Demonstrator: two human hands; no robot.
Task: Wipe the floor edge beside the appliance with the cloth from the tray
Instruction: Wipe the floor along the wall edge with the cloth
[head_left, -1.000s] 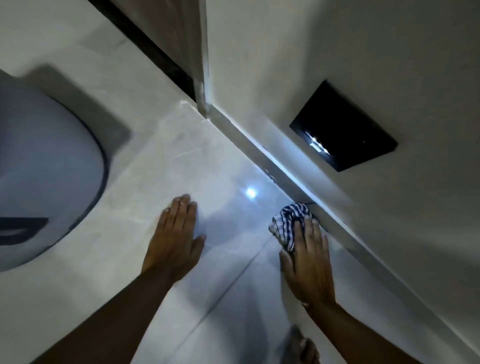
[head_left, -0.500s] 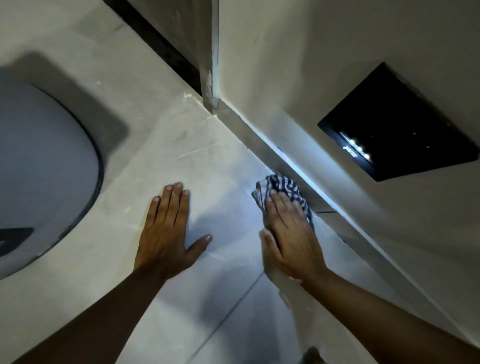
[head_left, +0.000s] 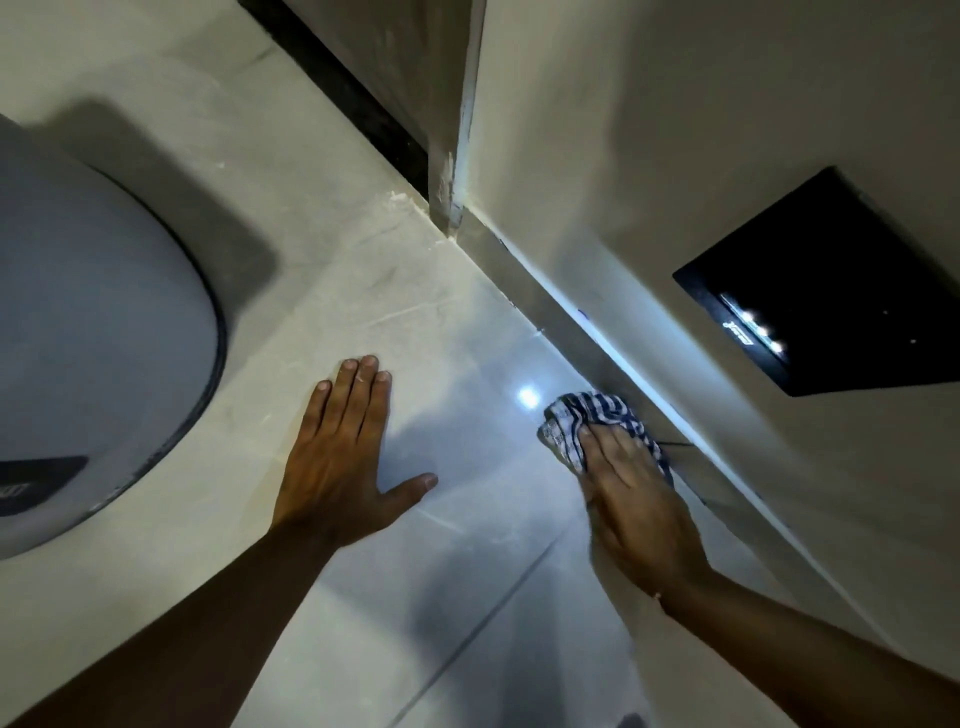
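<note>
A blue-and-white checked cloth (head_left: 587, 415) lies bunched on the glossy tiled floor (head_left: 467, 519), right against the skirting (head_left: 618, 358) at the wall's foot. My right hand (head_left: 634, 493) presses flat on the cloth, fingers covering its near part. My left hand (head_left: 343, 452) rests flat on the floor to the left, fingers together, thumb spread, holding nothing. A white rounded appliance (head_left: 88, 338) with a dark rim fills the left edge.
The pale wall (head_left: 675, 156) rises on the right with a black glossy panel (head_left: 826, 291) set in it. A door frame post (head_left: 457, 156) and a dark gap (head_left: 343, 88) meet the floor at the top. A lamp's bright reflection (head_left: 529, 399) shines on the tile.
My right hand has slid the cloth along the skirting, first away and then back toward me and closer to the wall. My left hand stays flat on the floor.
</note>
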